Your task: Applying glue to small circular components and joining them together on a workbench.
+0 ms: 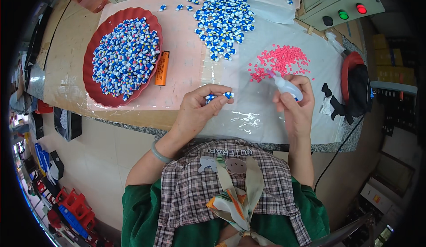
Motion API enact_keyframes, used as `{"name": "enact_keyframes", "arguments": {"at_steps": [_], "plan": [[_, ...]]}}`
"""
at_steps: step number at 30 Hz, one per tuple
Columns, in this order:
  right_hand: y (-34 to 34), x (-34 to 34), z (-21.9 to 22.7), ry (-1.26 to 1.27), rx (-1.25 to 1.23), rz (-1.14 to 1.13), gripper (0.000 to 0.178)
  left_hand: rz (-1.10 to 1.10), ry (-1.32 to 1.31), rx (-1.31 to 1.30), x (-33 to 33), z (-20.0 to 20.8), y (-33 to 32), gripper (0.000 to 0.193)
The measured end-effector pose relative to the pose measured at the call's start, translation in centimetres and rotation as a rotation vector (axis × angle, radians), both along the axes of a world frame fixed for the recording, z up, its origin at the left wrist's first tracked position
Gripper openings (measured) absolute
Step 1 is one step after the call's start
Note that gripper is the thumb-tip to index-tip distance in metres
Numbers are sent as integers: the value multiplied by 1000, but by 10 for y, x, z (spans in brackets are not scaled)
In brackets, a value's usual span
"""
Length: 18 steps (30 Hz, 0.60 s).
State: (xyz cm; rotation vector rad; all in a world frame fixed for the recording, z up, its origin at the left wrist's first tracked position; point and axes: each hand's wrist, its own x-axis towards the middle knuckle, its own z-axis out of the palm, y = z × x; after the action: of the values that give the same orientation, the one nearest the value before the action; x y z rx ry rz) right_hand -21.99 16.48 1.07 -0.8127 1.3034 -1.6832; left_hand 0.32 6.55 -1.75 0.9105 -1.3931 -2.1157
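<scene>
Between the thumb and fingers of my left hand (199,105) are small blue-and-white pieces (228,95), at least two of them showing. My right hand (296,99) is wrapped round a small translucent squeeze bottle (286,87), tilted so its pinkish tip reaches the near edge of a scatter of tiny pink pieces (284,60). Whether the tip touches one of them I cannot tell. Beyond my hands lies a long heap of the same blue-and-white pieces (226,21). At the left, a red scalloped tray (88,80) is heaped with similar pieces, some showing bits of pink.
An orange lighter-shaped thing (162,68) lies beside the tray. Clear plastic sheeting (262,123) covers the worktop. A control box (350,12) with red and green lights stands at the back right. Black cloth (358,89) and a cable are at the right edge.
</scene>
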Motion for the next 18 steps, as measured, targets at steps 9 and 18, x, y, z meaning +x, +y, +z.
{"name": "enact_keyframes", "arguments": {"at_steps": [9, 18], "plan": [[-8, -6, -30, 378, 308, -45, 25, 18, -50, 8, 6, -2, 0, 22], [-22, 2, -25, 1036, 291, -53, 16, -4, -45, -16, 6, -3, -1, 22]]}}
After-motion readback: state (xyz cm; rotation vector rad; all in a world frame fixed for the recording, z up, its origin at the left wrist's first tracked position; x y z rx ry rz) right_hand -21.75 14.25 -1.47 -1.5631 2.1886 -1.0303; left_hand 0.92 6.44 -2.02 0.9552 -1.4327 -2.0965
